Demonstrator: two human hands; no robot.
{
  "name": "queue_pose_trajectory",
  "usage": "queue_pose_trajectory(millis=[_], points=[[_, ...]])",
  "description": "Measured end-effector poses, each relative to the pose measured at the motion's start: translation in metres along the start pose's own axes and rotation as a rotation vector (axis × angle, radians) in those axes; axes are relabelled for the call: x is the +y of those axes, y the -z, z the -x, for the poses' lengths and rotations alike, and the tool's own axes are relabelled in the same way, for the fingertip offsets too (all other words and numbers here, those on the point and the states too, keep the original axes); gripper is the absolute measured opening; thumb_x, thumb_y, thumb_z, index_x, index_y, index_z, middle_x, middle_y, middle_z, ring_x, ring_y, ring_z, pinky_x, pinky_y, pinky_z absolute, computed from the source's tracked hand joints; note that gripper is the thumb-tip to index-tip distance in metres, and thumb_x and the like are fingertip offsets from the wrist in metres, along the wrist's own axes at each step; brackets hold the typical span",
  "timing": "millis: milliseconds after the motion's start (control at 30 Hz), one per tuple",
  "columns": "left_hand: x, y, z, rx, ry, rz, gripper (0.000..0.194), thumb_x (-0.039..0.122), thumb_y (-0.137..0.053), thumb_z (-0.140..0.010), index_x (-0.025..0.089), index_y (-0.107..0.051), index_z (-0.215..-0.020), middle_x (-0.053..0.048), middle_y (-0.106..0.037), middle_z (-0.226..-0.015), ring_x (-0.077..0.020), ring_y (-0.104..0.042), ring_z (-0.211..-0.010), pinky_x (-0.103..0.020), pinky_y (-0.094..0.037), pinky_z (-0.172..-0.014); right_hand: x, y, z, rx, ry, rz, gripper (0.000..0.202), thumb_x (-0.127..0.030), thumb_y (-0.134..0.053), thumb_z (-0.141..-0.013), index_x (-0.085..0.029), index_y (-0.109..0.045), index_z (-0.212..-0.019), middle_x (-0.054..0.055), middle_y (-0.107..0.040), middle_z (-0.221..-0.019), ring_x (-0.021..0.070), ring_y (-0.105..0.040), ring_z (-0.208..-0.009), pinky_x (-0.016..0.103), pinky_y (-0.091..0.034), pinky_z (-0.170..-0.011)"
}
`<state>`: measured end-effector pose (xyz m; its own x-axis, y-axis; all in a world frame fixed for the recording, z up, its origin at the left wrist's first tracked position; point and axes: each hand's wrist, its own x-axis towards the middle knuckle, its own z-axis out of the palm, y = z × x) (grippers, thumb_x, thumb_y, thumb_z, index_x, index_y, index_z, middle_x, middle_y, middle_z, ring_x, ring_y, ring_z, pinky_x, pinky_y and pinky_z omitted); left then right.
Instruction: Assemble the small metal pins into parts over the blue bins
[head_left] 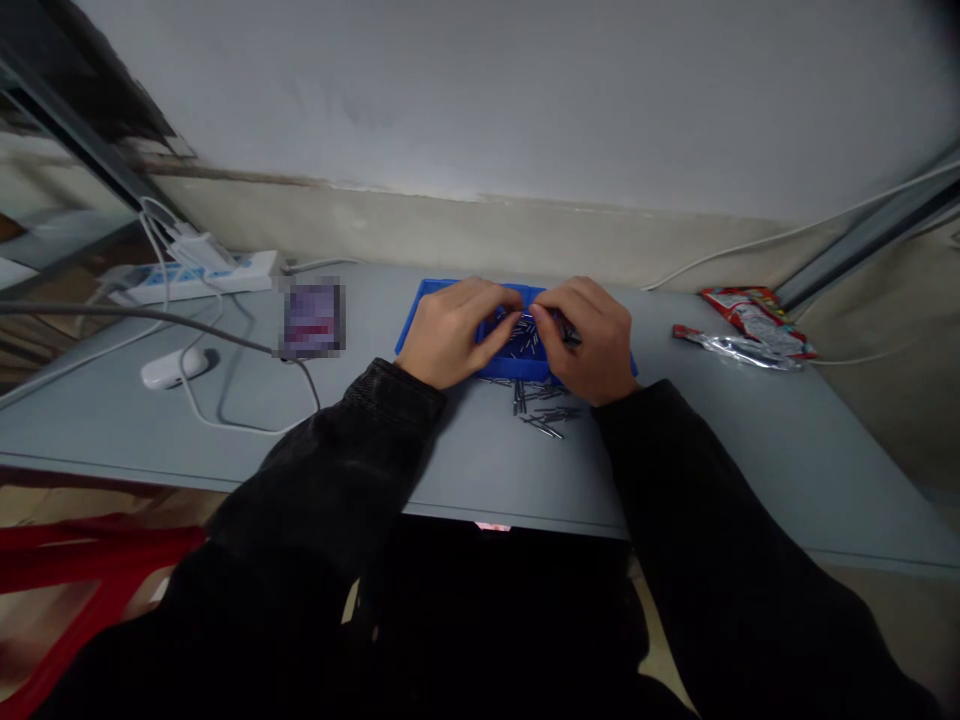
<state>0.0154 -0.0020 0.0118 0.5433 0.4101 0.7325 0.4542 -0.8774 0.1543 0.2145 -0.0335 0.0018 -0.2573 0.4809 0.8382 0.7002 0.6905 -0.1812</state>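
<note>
Blue tray (431,301) placed on the grey table (480,470), toward the far edge, near the wall. Small metal pins (527,340) contained in the tray; more loose pins (543,428) scattered on the table just on its near side. Left hand (459,330) held over the left part of the tray, fingers bent, thumb and forefinger brought nearly together. Right hand (589,338) held over the right part, fingers curled, thumb and forefinger likewise close. Fingertips of both hands met or nearly met above the tray; something small and thin may be pinched between them, but too small to tell.

At left, a white power strip (225,275) with plugs and cables is seen, a white case (174,368) nearer, and a blurred purple item (313,318) between strip and tray. At far right, a red packet (761,318) and a silver wrapper (742,349) are seen lying together. A red stool (105,570) is partly seen below the table at near left.
</note>
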Motion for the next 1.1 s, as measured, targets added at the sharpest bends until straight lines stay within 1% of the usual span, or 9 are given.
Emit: queue_pose_trajectory(millis=[300,633,867,1100], points=[[0.0003,0.0003,-0.0003,0.006,-0.001,0.006,0.018,0.027,-0.054,-0.099,0.016,-0.068,-0.104,-0.005,-0.070,-0.088,-0.0148,-0.063,-0.079,-0.029,-0.050,-0.079,-0.0004,-0.0002,-0.0008,-0.003,0.009,0.018,0.015,-0.026,-0.050,-0.100,-0.023,-0.061,-0.091,0.002,-0.065,-0.084,0.0177,-0.060,-0.082,0.035,-0.049,-0.078],[0.0003,0.0002,-0.0001,-0.002,0.000,0.016,0.018,0.027,-0.054,-0.099,0.016,-0.068,-0.104,-0.005,-0.070,-0.089,-0.0152,-0.063,-0.080,-0.029,-0.050,-0.079,-0.0002,0.0002,-0.0009,0.006,0.026,0.002,0.013,-0.023,-0.051,-0.099,-0.022,-0.061,-0.091,0.002,-0.064,-0.083,0.0169,-0.058,-0.080,0.033,-0.047,-0.076],[-0.0010,-0.0009,0.0004,0.009,-0.016,0.009,0.017,0.027,-0.055,-0.099,0.016,-0.067,-0.104,-0.005,-0.069,-0.088,-0.0149,-0.063,-0.079,-0.029,-0.050,-0.078,0.0001,-0.0004,-0.0004,-0.004,0.009,0.002,0.014,-0.025,-0.050,-0.099,-0.022,-0.061,-0.091,0.002,-0.064,-0.083,0.0166,-0.058,-0.081,0.033,-0.047,-0.077],[-0.0010,-0.0016,0.0002,0.016,-0.017,0.012,0.015,0.028,-0.056,-0.099,0.017,-0.066,-0.102,-0.003,-0.068,-0.086,-0.0146,-0.062,-0.077,-0.029,-0.050,-0.077,0.0009,-0.0013,-0.0003,0.018,0.031,0.001,0.013,-0.025,-0.052,-0.099,-0.022,-0.061,-0.091,0.001,-0.064,-0.082,0.0165,-0.058,-0.079,0.032,-0.047,-0.076]])
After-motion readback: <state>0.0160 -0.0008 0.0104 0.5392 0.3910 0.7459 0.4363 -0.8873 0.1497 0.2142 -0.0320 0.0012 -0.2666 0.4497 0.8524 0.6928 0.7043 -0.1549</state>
